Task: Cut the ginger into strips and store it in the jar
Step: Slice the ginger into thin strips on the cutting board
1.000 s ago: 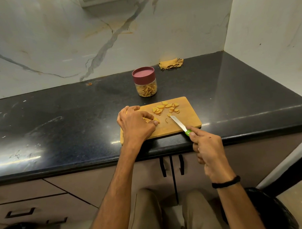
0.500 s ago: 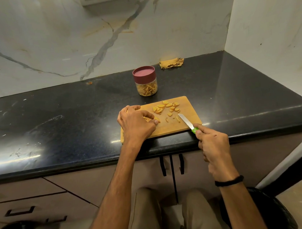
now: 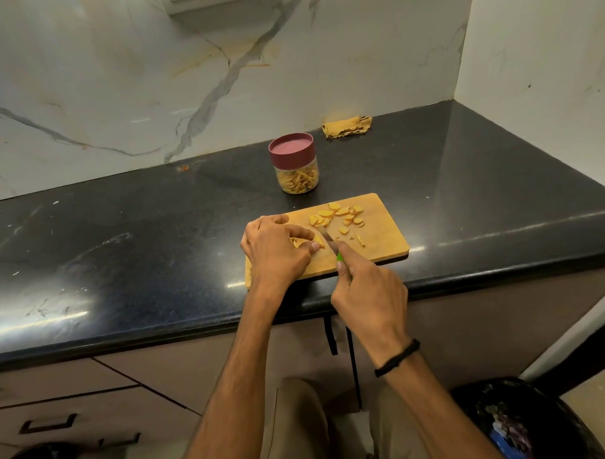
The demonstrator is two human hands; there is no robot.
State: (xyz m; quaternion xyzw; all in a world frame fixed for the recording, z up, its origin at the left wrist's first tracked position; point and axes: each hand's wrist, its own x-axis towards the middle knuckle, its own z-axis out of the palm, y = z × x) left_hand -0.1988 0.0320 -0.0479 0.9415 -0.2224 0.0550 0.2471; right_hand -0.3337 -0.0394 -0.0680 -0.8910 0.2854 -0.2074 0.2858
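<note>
A wooden cutting board [image 3: 383, 233] lies at the front edge of the black counter. Yellow ginger slices [image 3: 338, 216] are heaped on its far half, with a few cut strips [image 3: 360, 239] to the right. My left hand [image 3: 277, 247] pinches a ginger piece [image 3: 300, 242] on the board's left part. My right hand [image 3: 368, 292] grips a green-handled knife [image 3: 329, 240], whose blade lies right beside the held piece. Behind the board stands a clear jar [image 3: 296, 171] with a maroon lid on it and ginger strips inside.
A crumpled yellow cloth [image 3: 347, 125] lies at the back of the black counter [image 3: 140, 242], against the marble wall. A white wall closes the right side. Drawers sit below at left, and a black bin [image 3: 527, 424] stands on the floor at lower right.
My right hand has brought the knife leftward from the board's right side until its blade is next to the ginger piece that my left hand holds. The left hand stayed in place.
</note>
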